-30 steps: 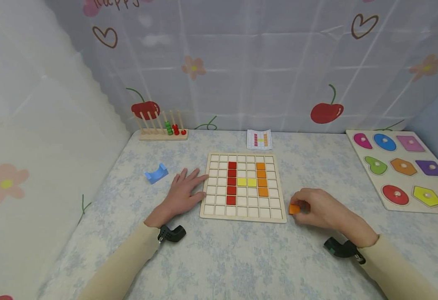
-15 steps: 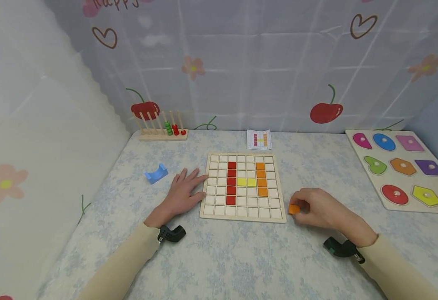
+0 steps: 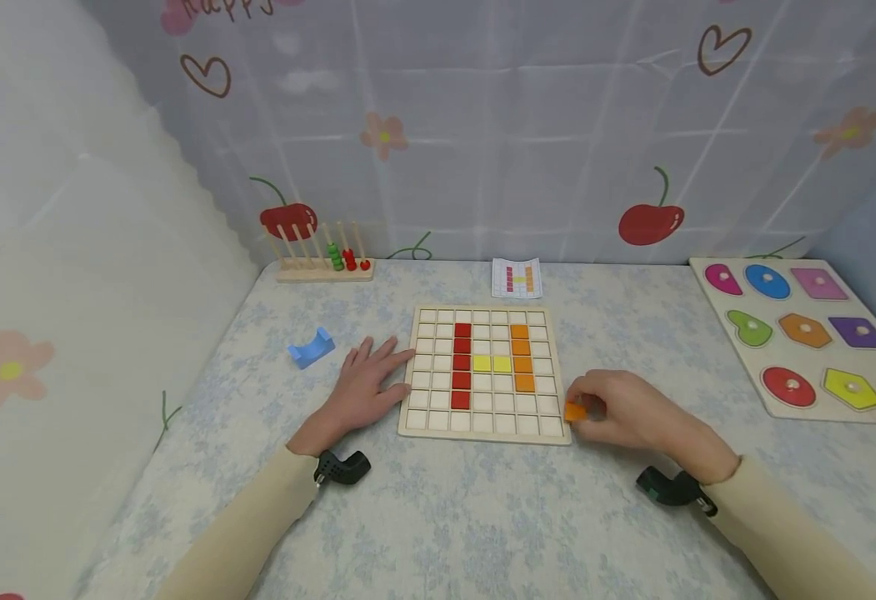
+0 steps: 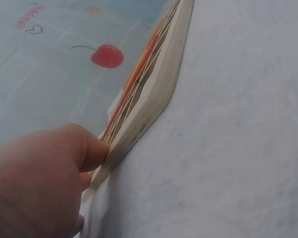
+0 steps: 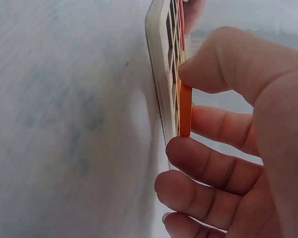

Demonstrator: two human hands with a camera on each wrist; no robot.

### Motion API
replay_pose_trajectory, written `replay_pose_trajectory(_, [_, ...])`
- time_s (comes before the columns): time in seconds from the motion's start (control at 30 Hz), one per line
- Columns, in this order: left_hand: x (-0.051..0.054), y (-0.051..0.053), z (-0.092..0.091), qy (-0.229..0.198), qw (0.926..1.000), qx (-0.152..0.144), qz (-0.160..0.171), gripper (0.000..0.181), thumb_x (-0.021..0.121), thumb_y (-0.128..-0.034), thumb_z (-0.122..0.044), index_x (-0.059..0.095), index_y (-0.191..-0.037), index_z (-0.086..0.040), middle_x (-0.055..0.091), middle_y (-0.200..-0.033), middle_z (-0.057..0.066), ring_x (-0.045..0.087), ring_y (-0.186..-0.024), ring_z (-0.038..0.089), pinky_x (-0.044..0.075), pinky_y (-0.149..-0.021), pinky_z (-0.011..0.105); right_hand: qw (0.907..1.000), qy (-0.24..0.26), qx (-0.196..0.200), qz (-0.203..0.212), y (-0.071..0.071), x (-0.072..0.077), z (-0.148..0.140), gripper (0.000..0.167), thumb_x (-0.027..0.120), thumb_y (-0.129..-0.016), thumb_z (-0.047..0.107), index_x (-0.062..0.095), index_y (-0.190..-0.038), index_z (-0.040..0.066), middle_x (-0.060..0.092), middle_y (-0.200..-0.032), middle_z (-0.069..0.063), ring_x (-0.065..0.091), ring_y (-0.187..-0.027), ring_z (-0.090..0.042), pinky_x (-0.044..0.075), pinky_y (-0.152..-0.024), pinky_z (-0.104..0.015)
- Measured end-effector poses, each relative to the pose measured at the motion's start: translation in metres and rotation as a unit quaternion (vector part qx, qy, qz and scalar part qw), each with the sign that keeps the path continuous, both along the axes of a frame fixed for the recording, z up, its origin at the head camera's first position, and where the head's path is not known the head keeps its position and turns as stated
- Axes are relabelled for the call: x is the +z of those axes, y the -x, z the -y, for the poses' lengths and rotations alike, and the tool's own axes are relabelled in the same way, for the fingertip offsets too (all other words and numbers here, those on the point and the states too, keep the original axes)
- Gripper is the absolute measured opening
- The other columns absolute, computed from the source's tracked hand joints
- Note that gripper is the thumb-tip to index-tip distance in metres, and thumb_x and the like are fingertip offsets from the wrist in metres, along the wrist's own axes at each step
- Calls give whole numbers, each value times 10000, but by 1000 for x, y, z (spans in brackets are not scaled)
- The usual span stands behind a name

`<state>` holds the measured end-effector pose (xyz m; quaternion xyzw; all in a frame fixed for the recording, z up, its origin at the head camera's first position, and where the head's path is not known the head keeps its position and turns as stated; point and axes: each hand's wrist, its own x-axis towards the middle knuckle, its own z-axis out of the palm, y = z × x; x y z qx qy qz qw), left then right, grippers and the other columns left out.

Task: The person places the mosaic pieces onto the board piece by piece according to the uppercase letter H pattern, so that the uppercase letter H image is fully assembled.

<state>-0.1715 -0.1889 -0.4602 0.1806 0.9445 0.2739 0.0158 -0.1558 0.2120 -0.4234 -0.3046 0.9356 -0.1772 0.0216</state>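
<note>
A wooden grid board (image 3: 485, 437) lies on the table with a column of red tiles (image 3: 462, 363), two yellow tiles (image 3: 492, 363) and a shorter column of orange tiles (image 3: 523, 358) in its cells. My left hand (image 3: 358, 387) rests at the board's left edge, fingers spread; its thumb and fingertips touch the rim in the left wrist view. At the board's lower right edge, my right hand (image 3: 625, 410) pinches a loose orange tile (image 5: 186, 111) between thumb and fingers. In the right wrist view that tile stands close against the board's side.
Behind the board lies a small printed pattern card (image 3: 516, 278). A peg rack with beads (image 3: 325, 270) stands at back left, and a blue curved piece (image 3: 312, 347) lies left of my left hand. On the right is a shape puzzle board (image 3: 756, 392).
My right hand has moved slightly left and up with the orange tile, from beside the board to its right edge. The left hand stays in place.
</note>
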Motion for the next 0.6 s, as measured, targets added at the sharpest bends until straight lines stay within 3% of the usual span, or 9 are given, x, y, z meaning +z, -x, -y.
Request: replay_pose_trajectory(0.6, [1, 0, -2, -59, 9999, -28, 91, 548, 578, -995, -303, 514, -1519, -155, 311, -1658, 207, 80, -1560, 525, 85, -1220, 712, 9981, 92, 605, -117, 16, 0, 37, 180, 723, -759, 155, 726, -939, 159, 570, -772, 103, 446, -686, -24, 401, -630, -195])
